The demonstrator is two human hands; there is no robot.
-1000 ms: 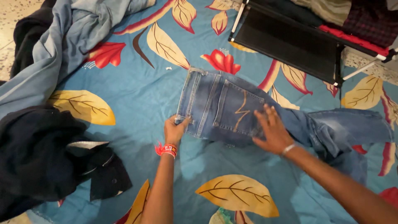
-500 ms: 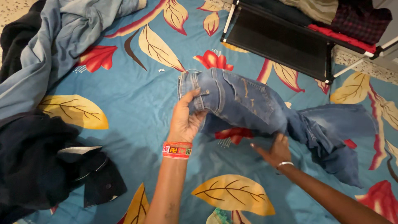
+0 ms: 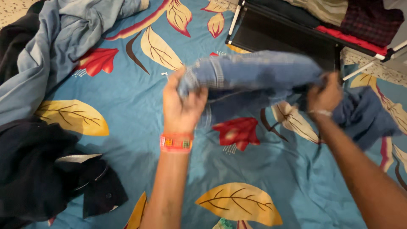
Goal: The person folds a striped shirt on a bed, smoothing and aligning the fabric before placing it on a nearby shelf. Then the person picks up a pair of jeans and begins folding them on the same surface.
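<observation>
Gripping the blue jeans [image 3: 254,70] at both ends, you have them off the bedsheet [image 3: 140,110] now. Your left hand [image 3: 182,106] is closed around the waistband end; your right hand [image 3: 324,95] is clenched on the bunched fabric toward the legs. Both are motion-blurred, so finger detail is lost.

Change: a second ago the jeans lay flat on the sheet under your palms, back pocket up. Half a second ago the waistband was peeling up. Now the whole upper part hangs in the air between your hands, stretched roughly from 9 to 3 o'clock, and the red flower print that was beneath it shows. My read: the flattening is over and the garment is being lifted or turned.

The leg ends trail off past your right hand toward 3 o'clock, dark blue, sagging to the sheet.

Count:
- jeans: one pair
- your hands on it: two
- wristband [image 3: 176,143], red-orange, on your left wrist: one
- light blue garment [image 3: 55,46] heaped at 10 o'clock: one
- dark clothing pile [image 3: 38,174] at 8 o'clock: one heap, pieces cannot be separated
- black folding frame [image 3: 280,36] at 1 o'clock: one
</observation>
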